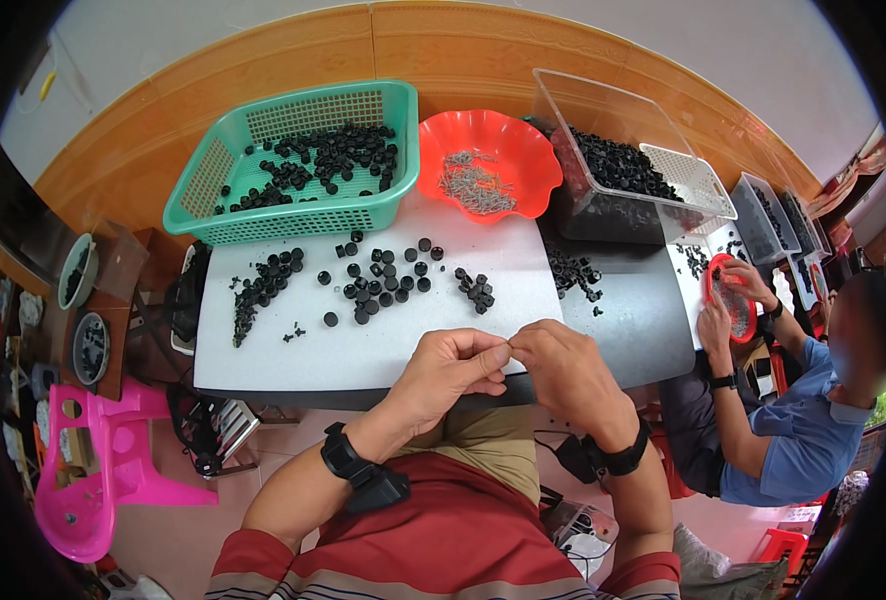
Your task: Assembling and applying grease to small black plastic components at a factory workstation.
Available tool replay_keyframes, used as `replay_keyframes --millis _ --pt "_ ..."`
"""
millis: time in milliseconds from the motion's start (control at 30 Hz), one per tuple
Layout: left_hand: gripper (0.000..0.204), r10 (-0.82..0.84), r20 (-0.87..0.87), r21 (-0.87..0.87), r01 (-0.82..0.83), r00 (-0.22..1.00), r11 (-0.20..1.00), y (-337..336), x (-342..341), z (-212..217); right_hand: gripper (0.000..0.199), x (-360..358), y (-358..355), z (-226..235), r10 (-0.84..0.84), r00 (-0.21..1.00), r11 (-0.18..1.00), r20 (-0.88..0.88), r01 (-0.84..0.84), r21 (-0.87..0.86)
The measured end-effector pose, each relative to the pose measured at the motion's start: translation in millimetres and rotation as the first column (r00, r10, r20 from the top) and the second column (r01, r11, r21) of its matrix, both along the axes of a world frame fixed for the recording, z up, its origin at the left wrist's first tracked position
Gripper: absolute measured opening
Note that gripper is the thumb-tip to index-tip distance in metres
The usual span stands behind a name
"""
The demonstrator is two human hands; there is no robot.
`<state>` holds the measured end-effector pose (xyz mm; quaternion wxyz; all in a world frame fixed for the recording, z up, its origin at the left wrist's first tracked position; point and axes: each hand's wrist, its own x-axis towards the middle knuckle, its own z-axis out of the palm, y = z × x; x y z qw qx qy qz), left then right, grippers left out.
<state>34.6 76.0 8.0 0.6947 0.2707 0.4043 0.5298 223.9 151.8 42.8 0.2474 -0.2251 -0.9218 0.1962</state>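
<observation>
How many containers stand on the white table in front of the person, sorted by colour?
Green plastic mesh basket holding small black caps: 1
Red scalloped plastic bowl holding small grey metal pieces: 1
Clear plastic bin holding black caps: 1
Total: 3
Further bins in front of the co-worker on the right are not counted.

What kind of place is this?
Probably a small hand-assembly workshop: a green basket of black caps, a red bowl of small metal parts, and a co-worker sorting similar pieces alongside.
</observation>
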Motion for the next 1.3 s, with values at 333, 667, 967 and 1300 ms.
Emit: replay_keyframes --millis 333,667,967,1300 --pt "0.024 0.058 -0.012 0.049 -0.058 0.998 0.997 0 7 -2 0.012 0 -4 -7 -0.090 0.976 0.982 -0.196 0.054 -0.180" --pt "0.024 0.085 -0.128 0.098 -0.073 0.988 0.993 0 12 0 0.010 3 -7 -11 -0.159 0.946 0.921 -0.282 0.039 -0.387" --pt "0.023 0.097 -0.315 0.238 -0.020 0.944 0.971 1 15 -1 0.007 10 -2 -10 -0.181 0.942 0.817 -0.281 -0.015 -0.576" --pt "0.020 0.211 -0.385 0.286 -0.102 0.899 0.953 2 24 -2 0.008 10 2 -31 -0.282 0.908 0.666 -0.310 -0.047 -0.745"
